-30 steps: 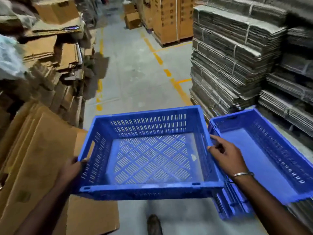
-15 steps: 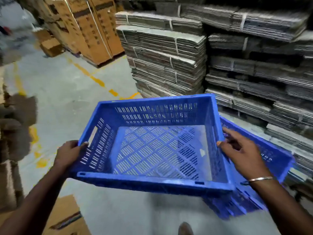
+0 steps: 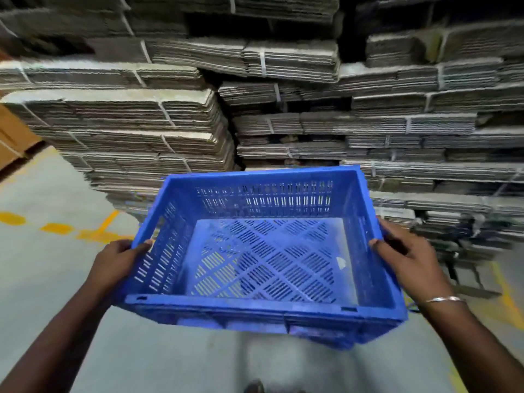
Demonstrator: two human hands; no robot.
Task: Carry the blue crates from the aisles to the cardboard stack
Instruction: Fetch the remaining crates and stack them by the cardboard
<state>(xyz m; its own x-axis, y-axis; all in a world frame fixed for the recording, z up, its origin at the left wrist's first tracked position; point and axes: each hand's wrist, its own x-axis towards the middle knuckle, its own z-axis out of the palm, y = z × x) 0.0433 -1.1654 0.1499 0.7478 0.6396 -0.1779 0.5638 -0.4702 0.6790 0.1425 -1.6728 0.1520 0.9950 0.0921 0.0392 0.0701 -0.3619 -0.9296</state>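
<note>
An empty blue slotted crate (image 3: 263, 251) hangs in the air in front of me, held level. My left hand (image 3: 119, 259) grips its left wall at the handle slot, thumb over the rim. My right hand (image 3: 408, 256) grips the right wall the same way; a metal bangle sits on that wrist. Directly ahead rise tall stacks of strapped flat cardboard bundles (image 3: 175, 120). A second blue crate edge (image 3: 340, 340) shows just beneath the near right corner of the held crate.
Grey concrete floor (image 3: 42, 279) with yellow painted lines (image 3: 56, 228) lies on the left. Brown boxes (image 3: 11, 137) stand at the far left edge. Low dark bundles and a pallet (image 3: 465, 245) sit on the right. My shoe tip (image 3: 253, 387) shows at the bottom.
The view has swung right from the aisle onto the cardboard stacks, which now fill the frame. The crate stays in both hands. The second crate on the right has dropped almost out of sight.
</note>
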